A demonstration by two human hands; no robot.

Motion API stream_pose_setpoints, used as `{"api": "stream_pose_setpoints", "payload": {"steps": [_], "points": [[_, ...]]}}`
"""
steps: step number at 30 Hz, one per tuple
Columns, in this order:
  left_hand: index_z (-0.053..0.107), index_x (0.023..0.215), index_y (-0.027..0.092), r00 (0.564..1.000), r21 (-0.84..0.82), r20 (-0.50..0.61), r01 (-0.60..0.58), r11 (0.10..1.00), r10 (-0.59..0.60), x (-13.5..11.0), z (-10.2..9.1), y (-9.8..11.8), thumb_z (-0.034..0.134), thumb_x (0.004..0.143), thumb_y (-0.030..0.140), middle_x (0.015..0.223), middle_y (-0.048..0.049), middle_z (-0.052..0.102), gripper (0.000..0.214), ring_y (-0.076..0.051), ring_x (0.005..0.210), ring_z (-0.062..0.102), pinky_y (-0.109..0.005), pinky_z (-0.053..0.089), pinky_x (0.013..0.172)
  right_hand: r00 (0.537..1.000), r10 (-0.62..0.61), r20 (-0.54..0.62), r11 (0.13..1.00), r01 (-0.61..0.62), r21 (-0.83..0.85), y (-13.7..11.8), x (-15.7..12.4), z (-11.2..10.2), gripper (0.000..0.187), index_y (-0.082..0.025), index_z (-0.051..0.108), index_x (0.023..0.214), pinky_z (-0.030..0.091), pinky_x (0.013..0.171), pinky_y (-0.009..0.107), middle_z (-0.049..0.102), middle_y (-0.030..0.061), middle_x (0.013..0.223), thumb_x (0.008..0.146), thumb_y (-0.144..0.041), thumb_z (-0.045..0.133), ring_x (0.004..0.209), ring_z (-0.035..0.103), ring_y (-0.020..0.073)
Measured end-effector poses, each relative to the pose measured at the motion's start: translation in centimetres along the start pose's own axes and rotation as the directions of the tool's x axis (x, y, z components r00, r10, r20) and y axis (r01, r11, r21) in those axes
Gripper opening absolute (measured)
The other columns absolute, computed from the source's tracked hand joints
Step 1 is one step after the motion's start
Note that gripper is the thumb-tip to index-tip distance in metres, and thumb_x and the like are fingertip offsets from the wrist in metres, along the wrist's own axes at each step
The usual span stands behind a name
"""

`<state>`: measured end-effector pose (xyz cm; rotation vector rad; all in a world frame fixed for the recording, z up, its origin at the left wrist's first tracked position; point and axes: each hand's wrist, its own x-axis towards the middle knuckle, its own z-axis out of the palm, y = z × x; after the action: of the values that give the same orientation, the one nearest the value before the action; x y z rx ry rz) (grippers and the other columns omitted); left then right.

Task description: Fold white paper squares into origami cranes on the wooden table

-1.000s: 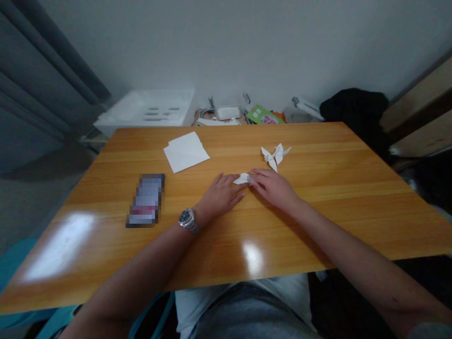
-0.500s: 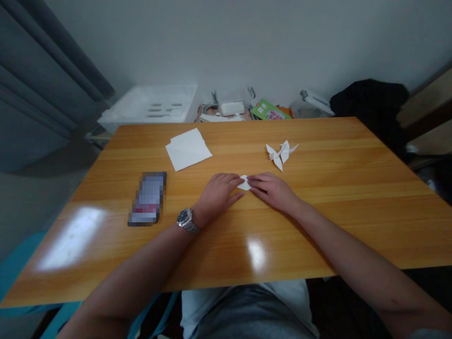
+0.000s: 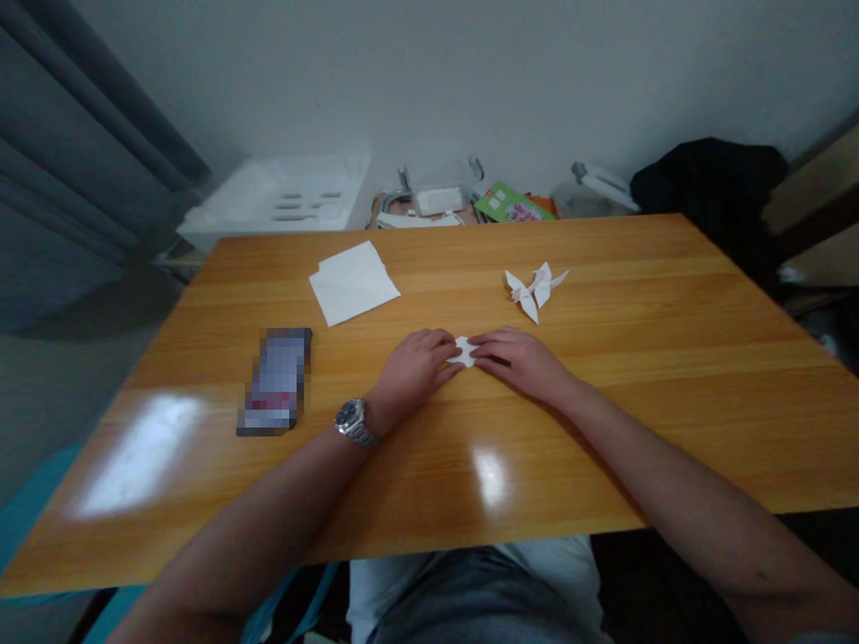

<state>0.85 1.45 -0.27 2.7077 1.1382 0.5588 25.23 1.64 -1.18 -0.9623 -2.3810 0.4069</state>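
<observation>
Near the center of the frame, a small folded white paper (image 3: 463, 353) lies on a wooden table (image 3: 429, 483). The left hand (image 3: 414, 367) holds its left end and the right hand (image 3: 523, 360) its right, fingers narrowed. Good handling probably means even, gentle pressure, with edges lined up before firming any crease. Print on the green booklet (image 3: 505, 204), upper center, is too blurred to read; the phone (image 3: 276, 380), at left, is pixelated.
</observation>
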Motion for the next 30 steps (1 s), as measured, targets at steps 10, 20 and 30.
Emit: {"api": "stream_pose_setpoints", "payload": {"steps": [10,20,30], "points": [[0.075,0.104,0.022,0.999,-0.008,-0.028,-0.020,1.000,0.020,0.0,-0.1,0.0,0.056,0.102,0.037,0.111,-0.0066,0.071,0.024,-0.023,0.101,0.063,-0.039,0.048,0.089,0.999,0.015,-0.028,1.000,-0.015,0.017,-0.4,0.1,0.1,0.014,-0.021,0.077,0.102,0.055,0.096,0.044,0.075,0.0100,0.119,0.098,-0.024,0.064,0.110,0.069,0.0251],[0.072,0.103,0.020,0.999,-0.055,-0.029,0.021,0.998,-0.023,0.2,0.1,0.5,0.055,0.103,0.034,0.105,-0.0063,0.070,0.021,-0.022,0.097,0.063,-0.036,0.048,0.088,0.997,0.055,-0.059,0.997,-0.052,0.061,-0.9,0.5,0.3,0.010,-0.022,0.074,0.099,0.052,0.095,0.044,0.074,0.0097,0.113,0.097,-0.025,0.064,0.107,0.066,0.0248],[0.070,0.097,0.018,0.990,-0.176,-0.083,0.094,0.980,-0.110,0.7,0.4,0.7,0.059,0.099,0.027,0.106,-0.0072,0.065,0.014,-0.021,0.099,0.061,-0.036,0.050,0.091,0.988,0.136,-0.072,0.987,-0.129,0.096,-1.7,1.0,0.3,0.007,-0.021,0.071,0.095,0.051,0.092,0.040,0.075,0.0083,0.105,0.097,-0.023,0.065,0.101,0.067,0.0240]]}}
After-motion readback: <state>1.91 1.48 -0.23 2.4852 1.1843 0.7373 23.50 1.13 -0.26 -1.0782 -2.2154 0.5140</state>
